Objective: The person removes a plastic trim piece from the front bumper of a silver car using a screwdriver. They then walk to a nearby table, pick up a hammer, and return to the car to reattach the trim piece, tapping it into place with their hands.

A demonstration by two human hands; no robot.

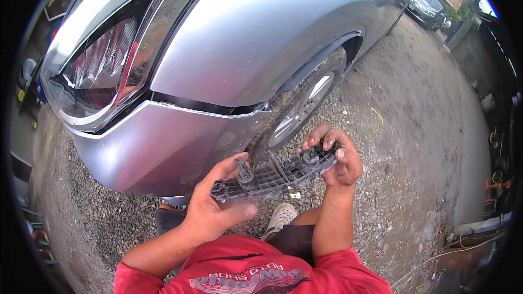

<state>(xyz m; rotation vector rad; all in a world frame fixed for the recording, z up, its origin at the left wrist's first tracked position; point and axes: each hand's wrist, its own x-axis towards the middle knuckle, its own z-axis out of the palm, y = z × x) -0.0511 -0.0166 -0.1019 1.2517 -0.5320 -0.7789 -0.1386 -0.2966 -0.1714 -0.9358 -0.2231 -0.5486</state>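
A curved black bracket (272, 179) is held in mid-air above the gravel (141, 218), near the silver bumper (147, 152) and the front wheel (305, 103). It looks to be moulded plastic, so it should be light and fairly stiff, with little flex along its length; its ribbed grid should offer fair grip, though the surface may be slick where it is dirty. The two raised posts (245, 175) and thin tabs are probably its most fragile parts (best not used as handles), and a hold is better taken on the solid ends.

The right end is pinched between thumb and curled fingers of the right hand (346, 166). The left end is held in the left hand (210, 209), its fingers folded behind and its thumb stretched out below the near edge; how firmly it is gripped cannot be told. Both forearms are angled upward from the red sleeves (139, 279), with the bracket's right end carried higher.
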